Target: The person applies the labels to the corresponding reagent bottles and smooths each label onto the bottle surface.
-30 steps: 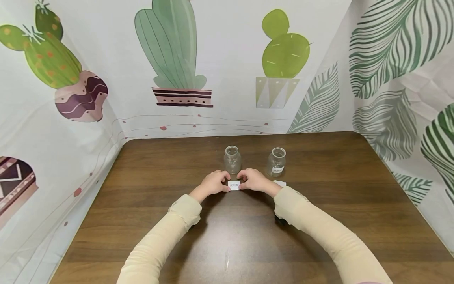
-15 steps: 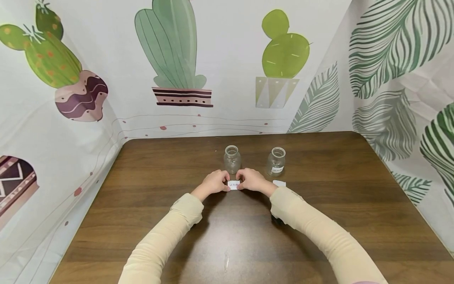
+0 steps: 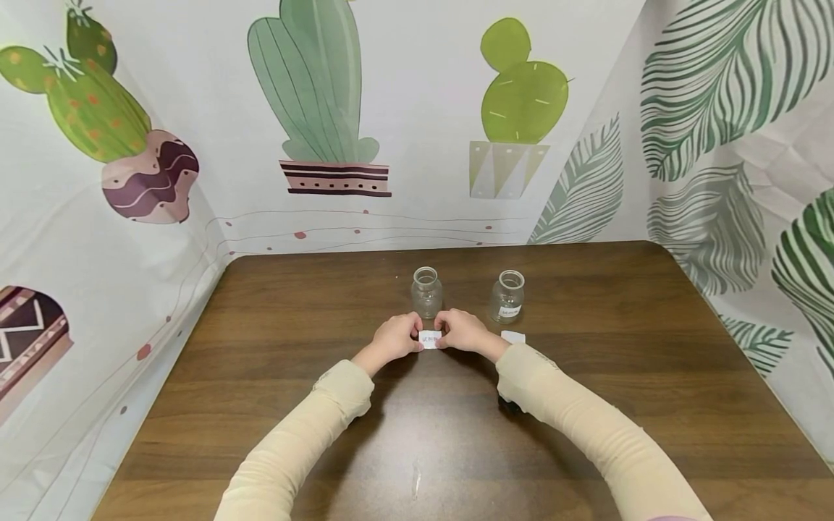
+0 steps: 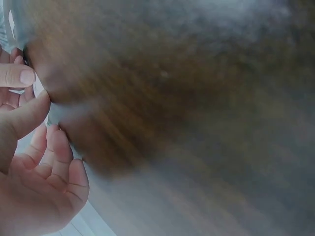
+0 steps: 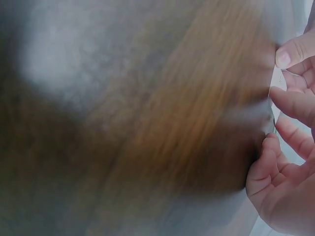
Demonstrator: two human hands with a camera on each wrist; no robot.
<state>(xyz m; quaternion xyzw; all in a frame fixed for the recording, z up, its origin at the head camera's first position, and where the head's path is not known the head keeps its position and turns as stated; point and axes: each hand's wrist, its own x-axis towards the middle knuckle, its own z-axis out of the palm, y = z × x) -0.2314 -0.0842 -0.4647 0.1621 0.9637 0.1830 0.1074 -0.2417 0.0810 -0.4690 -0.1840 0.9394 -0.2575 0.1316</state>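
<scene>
A small white label with dark printed characters is held between both hands, just in front of an unlabelled clear glass jar. My left hand holds its left end with thumb and curled fingers. At the opposite end, my right hand does the same, its thumb over the lower right corner. The wrist views show the thumbs close together and only a thin white sliver of the label. To the right stands a second glass jar, upright and open, bearing a similar label low on its front.
Beside the right wrist, a blank-looking white piece of paper lies on the brown wooden table. A pale cloth backdrop printed with cacti and leaves rises behind the table's far edge. Something dark shows under the right cuff.
Both hands stay almost still at the label. The right hand and forearm have shifted slightly left since a second ago, uncovering more of the white paper by the wrist.
</scene>
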